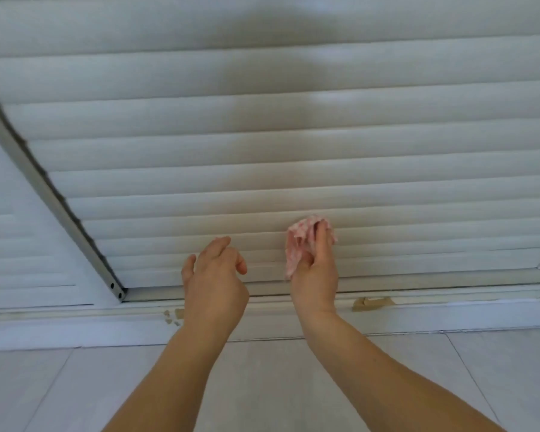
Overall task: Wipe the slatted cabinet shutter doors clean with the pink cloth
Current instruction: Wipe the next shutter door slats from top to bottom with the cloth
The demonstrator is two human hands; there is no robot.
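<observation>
the right hand [315, 269] grips the pink cloth [303, 241], fingers curled around it, and presses it on the low slats of the shutter [293, 157]. the left hand [214, 275] is near the cloth, left of it, fingers relaxed and a little spread, holding nothing.

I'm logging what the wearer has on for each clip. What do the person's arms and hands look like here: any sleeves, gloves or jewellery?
Both forearms are bare as far as the frame shows, with no sleeve in view. The left hand and the right hand wear no gloves. No ring, watch or bracelet shows on the fingers or wrists, and no markings are visible.
</observation>
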